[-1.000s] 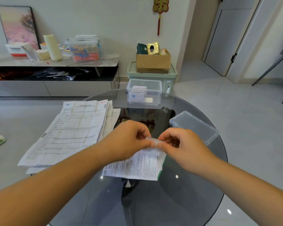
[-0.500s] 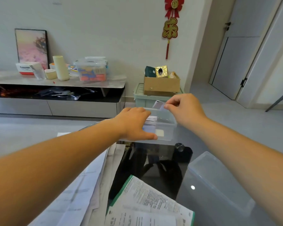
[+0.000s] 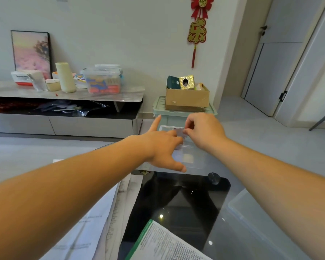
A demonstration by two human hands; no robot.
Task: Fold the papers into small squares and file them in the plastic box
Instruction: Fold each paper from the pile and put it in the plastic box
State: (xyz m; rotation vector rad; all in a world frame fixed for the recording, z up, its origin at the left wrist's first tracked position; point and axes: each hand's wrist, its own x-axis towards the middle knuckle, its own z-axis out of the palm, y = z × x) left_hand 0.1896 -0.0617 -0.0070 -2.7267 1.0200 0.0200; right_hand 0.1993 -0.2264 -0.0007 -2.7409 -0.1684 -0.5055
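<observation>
A person's right hand pinches one small folded paper square between thumb and fingertips, holding it over the open top of one clear plastic box on a glass table. The left hand reaches to the box's near left corner, released and gripping nothing, with the index finger straight and the thumb spread. Its other fingertips are hidden at the rim. Two pale shapes, one bluish and one cream, show through the box's front wall. One clear lid lies on the table to the right, apart from the box. Nearer the camera lies one printed sheet with a green edge. To its left is a pile of larger sheets, too overlapped to count. Behind the table, one cardboard box sits on one green bin.
</observation>
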